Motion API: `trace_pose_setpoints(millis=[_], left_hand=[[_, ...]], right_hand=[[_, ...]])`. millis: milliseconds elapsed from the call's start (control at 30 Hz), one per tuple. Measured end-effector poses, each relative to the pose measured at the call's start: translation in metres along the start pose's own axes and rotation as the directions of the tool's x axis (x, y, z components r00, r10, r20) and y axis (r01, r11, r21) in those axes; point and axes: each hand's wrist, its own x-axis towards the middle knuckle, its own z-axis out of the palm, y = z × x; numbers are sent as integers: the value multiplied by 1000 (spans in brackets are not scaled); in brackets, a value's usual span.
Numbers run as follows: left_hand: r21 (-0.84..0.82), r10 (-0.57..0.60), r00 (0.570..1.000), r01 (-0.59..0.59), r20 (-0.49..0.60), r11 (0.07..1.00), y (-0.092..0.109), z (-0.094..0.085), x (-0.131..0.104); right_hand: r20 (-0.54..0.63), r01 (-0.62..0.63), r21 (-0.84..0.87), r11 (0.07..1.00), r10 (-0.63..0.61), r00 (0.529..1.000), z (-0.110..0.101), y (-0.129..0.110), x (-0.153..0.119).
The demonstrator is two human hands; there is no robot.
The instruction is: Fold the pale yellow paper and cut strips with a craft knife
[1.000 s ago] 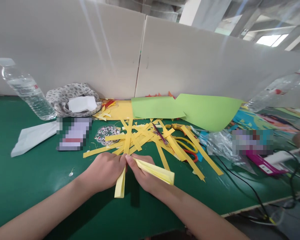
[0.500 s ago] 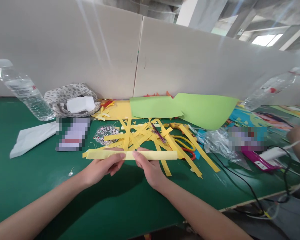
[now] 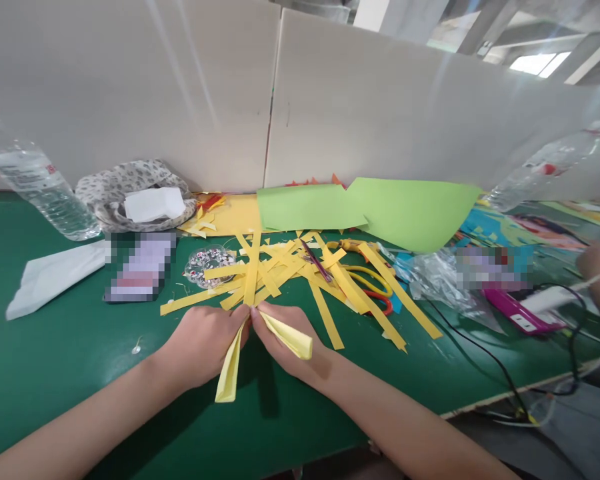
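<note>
A pale yellow folded paper strip (image 3: 289, 333) is bent at its middle, its two ends pointing back toward me and apart. My left hand (image 3: 205, 343) is closed on it just left of the bend, and my right hand (image 3: 287, 333) pinches it just right of there. The fingertips of both hands meet and hide the bend itself. Just beyond my hands lies a loose pile of yellow paper strips (image 3: 253, 267) on the green table (image 3: 95, 393). A dark pencil-like stick (image 3: 315, 260) rests across the pile.
Scissors with yellow and red handles (image 3: 375, 283) lie under the strips. Left stand a water bottle (image 3: 40, 180), a spotted cloth pouch (image 3: 130, 177), a phone (image 3: 143, 267) and a round case of beads (image 3: 207, 263). Green paper (image 3: 405, 213), a plastic bag (image 3: 445, 290) and a magenta power strip (image 3: 520, 313) are rightward.
The paper strip was held out straight and level; now it is folded at the middle, both ends swung toward me. My hands have turned inward and come together.
</note>
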Motion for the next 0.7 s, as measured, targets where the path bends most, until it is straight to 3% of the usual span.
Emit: trace_pose_setpoints(millis=[67,167,267,333,400,467,533,633,700], left_hand=[[-22,-28,999,29,16,999,-1,0,1],[-322,-153,988,152,21,935,0,-4,2],[-687,-278,957,258,84,679,0,-9,4],[-806,-298,942,292,151,514,1,-10,5],[-851,-266,948,282,176,443,1,-8,5],[-841,-249,959,242,133,483,2,-3,5],[-736,-260,961,241,92,633,2,3,5],[-431,-200,975,222,97,875,2,7,3],[-291,-122,987,148,104,945,4,7,0]], right_hand=[[-5,-16,-12,1000,16,1000,1,0,0],[-38,-108,225,968,119,992,1,0,3],[-65,-228,481,847,294,953,0,0,7],[-58,-258,556,790,347,936,-1,0,9],[-49,-240,562,792,322,945,-2,0,10],[-82,-180,505,844,255,964,-2,1,8],[-95,-120,404,907,172,980,0,1,4],[24,-75,288,955,71,997,2,1,-1],[98,-60,280,958,34,995,2,0,-3]])
